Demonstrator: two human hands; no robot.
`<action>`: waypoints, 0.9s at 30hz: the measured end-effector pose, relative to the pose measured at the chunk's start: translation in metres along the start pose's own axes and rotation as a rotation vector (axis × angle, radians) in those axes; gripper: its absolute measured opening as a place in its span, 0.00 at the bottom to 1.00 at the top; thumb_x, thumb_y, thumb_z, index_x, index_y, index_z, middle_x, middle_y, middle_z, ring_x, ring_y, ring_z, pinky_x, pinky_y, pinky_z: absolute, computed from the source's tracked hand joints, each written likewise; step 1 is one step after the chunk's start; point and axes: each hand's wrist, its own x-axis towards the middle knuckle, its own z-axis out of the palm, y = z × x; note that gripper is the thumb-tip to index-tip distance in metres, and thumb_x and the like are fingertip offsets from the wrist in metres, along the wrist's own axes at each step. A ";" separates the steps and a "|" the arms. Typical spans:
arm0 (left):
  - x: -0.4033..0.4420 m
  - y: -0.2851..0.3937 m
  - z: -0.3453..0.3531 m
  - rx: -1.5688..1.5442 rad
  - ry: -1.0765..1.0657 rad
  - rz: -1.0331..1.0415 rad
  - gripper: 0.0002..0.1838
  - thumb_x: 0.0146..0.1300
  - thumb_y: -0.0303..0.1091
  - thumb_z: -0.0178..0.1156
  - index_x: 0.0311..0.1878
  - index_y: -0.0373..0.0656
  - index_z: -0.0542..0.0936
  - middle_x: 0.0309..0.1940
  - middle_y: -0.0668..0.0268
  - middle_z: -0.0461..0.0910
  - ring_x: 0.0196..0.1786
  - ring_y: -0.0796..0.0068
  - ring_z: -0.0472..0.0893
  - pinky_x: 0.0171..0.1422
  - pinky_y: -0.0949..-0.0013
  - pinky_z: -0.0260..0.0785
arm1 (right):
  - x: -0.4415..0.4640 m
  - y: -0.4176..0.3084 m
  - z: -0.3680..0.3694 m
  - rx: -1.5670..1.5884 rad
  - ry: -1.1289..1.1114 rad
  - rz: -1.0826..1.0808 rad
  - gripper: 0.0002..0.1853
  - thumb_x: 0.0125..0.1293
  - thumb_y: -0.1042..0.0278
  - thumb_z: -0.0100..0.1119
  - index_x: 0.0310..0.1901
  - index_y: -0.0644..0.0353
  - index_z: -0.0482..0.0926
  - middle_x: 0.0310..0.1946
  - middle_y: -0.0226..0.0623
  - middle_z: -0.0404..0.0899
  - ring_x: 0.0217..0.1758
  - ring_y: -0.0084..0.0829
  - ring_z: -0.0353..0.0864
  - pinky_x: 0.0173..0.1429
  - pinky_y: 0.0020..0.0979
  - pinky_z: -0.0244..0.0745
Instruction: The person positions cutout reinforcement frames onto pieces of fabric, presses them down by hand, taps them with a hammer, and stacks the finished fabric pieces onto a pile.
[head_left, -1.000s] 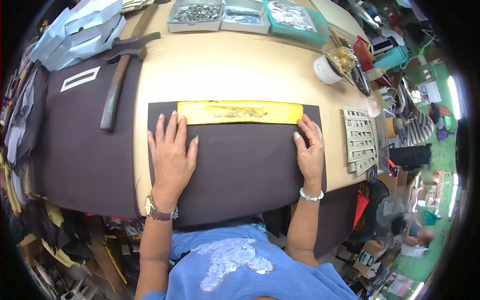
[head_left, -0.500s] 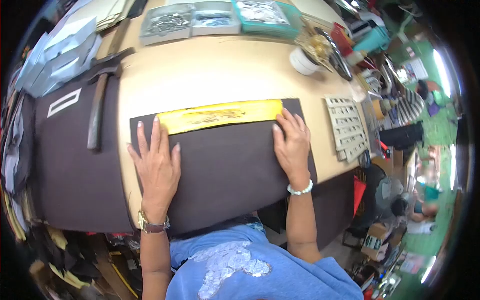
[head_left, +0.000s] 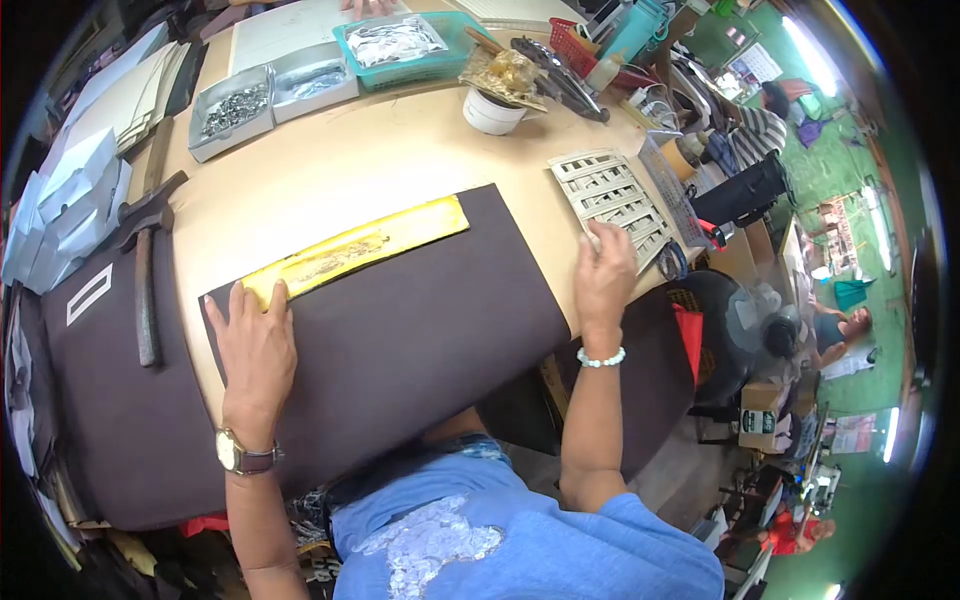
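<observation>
A dark brown sheet point(head_left: 400, 300) lies at a slant on the table, overhanging its front edge. Along its far side rests a yellow strip point(head_left: 420, 228) with brown smears in the middle. My left hand point(head_left: 255, 345) is open, its fingers spread and pressing on the strip's left end and the sheet's corner. Off the sheet to the right, my right hand point(head_left: 605, 275) has its fingers curled at the near edge of a pale slotted board point(head_left: 610, 190). Whether those fingers grip the board is hidden.
A hammer point(head_left: 146, 290) lies on another dark sheet point(head_left: 120, 420) at left. Behind stand a box of metal pieces point(head_left: 200, 140), a teal tray point(head_left: 400, 75) and a white pot point(head_left: 492, 115). Another person's hand point(head_left: 370, 8) shows at the far edge. A basket point(head_left: 680, 195) stands right.
My right hand has left the strip's right end and moved right to the slotted board, its fingers now curled. My left hand stays on the strip's left end. The camera view has turned.
</observation>
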 end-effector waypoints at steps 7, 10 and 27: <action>0.003 -0.008 -0.004 -0.006 -0.038 0.066 0.18 0.65 0.35 0.53 0.57 0.42 0.75 0.43 0.50 0.75 0.59 0.53 0.70 0.68 0.38 0.51 | 0.014 0.035 -0.015 -0.040 -0.176 -0.089 0.19 0.52 0.82 0.54 0.48 0.62 0.79 0.49 0.46 0.74 0.53 0.47 0.72 0.59 0.43 0.65; 0.006 -0.002 -0.014 -0.009 -0.147 0.019 0.20 0.63 0.33 0.55 0.59 0.44 0.74 0.44 0.53 0.75 0.60 0.55 0.69 0.70 0.40 0.50 | 0.026 0.047 -0.018 -0.110 -0.317 -0.263 0.22 0.50 0.81 0.53 0.50 0.59 0.79 0.55 0.46 0.71 0.59 0.46 0.69 0.64 0.43 0.62; 0.006 -0.002 -0.010 -0.001 -0.088 0.021 0.20 0.63 0.32 0.56 0.59 0.43 0.74 0.45 0.52 0.76 0.57 0.56 0.72 0.68 0.42 0.54 | 0.062 0.059 -0.030 -0.100 -0.536 -0.575 0.12 0.46 0.70 0.69 0.33 0.60 0.78 0.42 0.38 0.74 0.52 0.41 0.72 0.59 0.40 0.64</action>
